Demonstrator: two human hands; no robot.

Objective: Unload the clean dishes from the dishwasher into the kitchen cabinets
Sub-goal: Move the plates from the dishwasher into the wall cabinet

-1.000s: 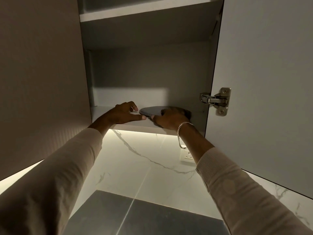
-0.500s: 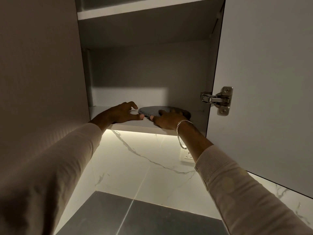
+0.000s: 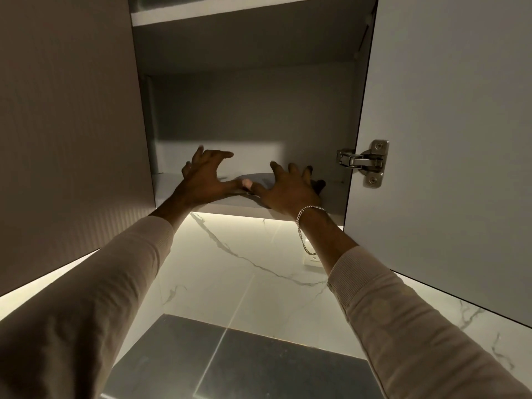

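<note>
A dark grey plate (image 3: pixel 257 178) lies flat on the bottom shelf (image 3: pixel 230 204) of the open wall cabinet, mostly hidden behind my hands. My left hand (image 3: pixel 205 180) is at the plate's left rim with fingers spread and raised and its thumb tip touching the rim. My right hand (image 3: pixel 288 188) is at the right rim, fingers spread and lifted over the plate, a chain bracelet on the wrist. Neither hand grips the plate.
The open cabinet door (image 3: pixel 449 139) stands at the right with a metal hinge (image 3: pixel 364 162). An upper shelf (image 3: pixel 230 12) runs above. A closed cabinet front (image 3: pixel 66 125) is on the left. Below are a lit marble backsplash (image 3: pixel 236 269), a wall socket (image 3: pixel 312 259) and a dark countertop (image 3: pixel 244 364).
Both hands have let go of the plate's rim and opened, fingers spreading and lifting. The plate now rests further in on the shelf.
</note>
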